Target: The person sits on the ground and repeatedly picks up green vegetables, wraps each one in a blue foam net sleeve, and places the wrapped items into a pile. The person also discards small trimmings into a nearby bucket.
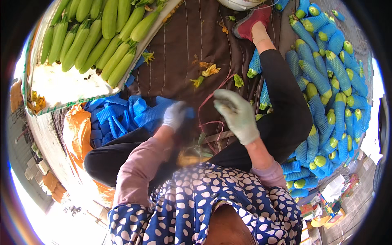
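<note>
My left hand (174,117), in a pale knit glove, is blurred beside a heap of blue foam net sleeves (122,114). A blurred blue net sleeve (189,113) shows at its fingertips and seems held there. My right hand (237,116) wears a pale, coated glove with dark stains. It is raised above my bent leg, its fingers half curled, with nothing visible in it. A pink string (199,114) loops across the brown quilted cloth (174,55) between my hands. Bare green zucchini (88,39) lie in rows in a white foam-lined crate (69,84) at upper left.
A large pile of zucchini in blue net sleeves (330,92) lies at right. Fallen zucchini blossoms (210,70) dot the cloth. An orange bag (78,131) is by my left knee, and a white container (240,3) stands at the top edge. Boxes (333,211) stand at lower right.
</note>
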A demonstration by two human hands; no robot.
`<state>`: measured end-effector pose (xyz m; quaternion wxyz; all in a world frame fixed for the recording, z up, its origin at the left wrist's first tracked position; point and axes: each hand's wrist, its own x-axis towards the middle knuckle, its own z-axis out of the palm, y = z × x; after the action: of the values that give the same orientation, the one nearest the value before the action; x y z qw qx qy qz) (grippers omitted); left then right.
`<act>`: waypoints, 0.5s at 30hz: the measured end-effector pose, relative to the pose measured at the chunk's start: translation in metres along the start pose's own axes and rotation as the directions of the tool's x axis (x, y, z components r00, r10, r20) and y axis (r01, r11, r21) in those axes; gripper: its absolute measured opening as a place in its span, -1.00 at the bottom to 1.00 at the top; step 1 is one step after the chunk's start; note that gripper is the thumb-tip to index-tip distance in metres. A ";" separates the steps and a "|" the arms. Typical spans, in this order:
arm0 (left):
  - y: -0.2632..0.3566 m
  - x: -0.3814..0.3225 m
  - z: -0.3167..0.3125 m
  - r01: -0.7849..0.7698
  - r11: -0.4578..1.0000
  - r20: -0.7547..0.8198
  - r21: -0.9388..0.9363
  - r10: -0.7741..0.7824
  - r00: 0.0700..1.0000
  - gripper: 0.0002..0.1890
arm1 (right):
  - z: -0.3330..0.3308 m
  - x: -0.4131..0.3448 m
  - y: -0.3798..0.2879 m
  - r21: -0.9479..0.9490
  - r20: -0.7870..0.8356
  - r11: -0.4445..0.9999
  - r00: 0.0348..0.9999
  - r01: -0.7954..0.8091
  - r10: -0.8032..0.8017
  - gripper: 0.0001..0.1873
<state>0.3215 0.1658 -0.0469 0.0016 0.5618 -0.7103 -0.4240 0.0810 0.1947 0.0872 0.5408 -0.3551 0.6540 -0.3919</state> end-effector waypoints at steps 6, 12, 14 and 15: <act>0.091 -0.027 -0.044 0.113 0.435 0.070 -0.893 -0.115 0.991 -0.65 | 0.045 0.004 0.024 -0.092 -0.084 0.988 0.988 0.124 -0.131 -0.78; 0.102 -0.061 -0.064 -0.041 0.456 -0.011 -0.889 0.066 0.998 -0.72 | 0.045 -0.059 -0.039 0.191 0.408 0.971 0.888 0.141 -0.209 -0.85; 0.106 -0.071 -0.070 0.009 0.679 -0.058 -0.734 -0.075 0.995 -0.79 | 0.047 -0.081 -0.060 0.395 0.606 0.914 0.723 0.089 -0.332 -0.89; 0.112 -0.074 -0.074 -0.105 0.771 -0.130 -0.628 0.029 0.991 -0.82 | 0.047 -0.083 -0.066 0.489 0.651 0.872 0.652 0.030 -0.388 -0.91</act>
<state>0.2949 0.1813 0.1029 0.2457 0.5257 -0.5444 -0.6057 0.1440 0.2336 0.1766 0.7710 -0.4260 0.2301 -0.4137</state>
